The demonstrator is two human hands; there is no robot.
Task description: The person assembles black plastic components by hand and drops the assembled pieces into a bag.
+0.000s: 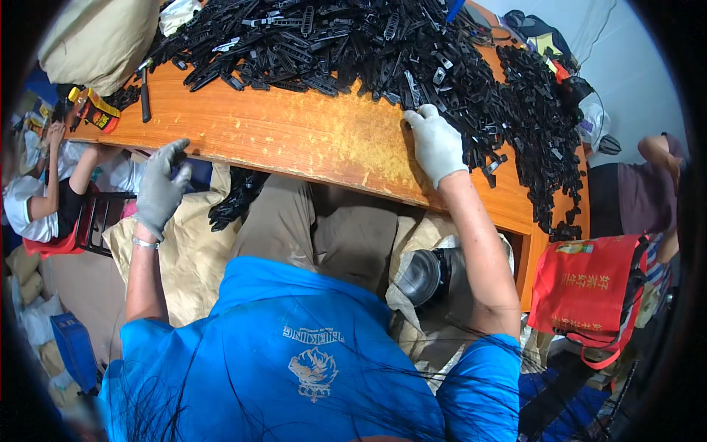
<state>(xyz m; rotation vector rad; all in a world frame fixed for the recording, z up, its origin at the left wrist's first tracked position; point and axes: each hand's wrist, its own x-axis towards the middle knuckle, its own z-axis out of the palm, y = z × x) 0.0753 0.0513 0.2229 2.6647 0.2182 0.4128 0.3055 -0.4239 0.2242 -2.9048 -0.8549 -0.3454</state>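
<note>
Worn wooden worktop (258, 121) carries a heap of black parts (353, 55) along its far side. The right hand (436, 144), fingers curled, is at the heap's near edge; its grip I can't tell. The left hand (160, 191), empty, spreads loosely by the front edge. Drawing pieces from the fringe should limit tangling.

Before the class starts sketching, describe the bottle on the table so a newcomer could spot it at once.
Find the wooden table, then its left end, beyond the gloved left hand. There, left of the slim black tool, is the bottle. Its yellow cap and red-and-yellow label set it apart from that tool.
</note>
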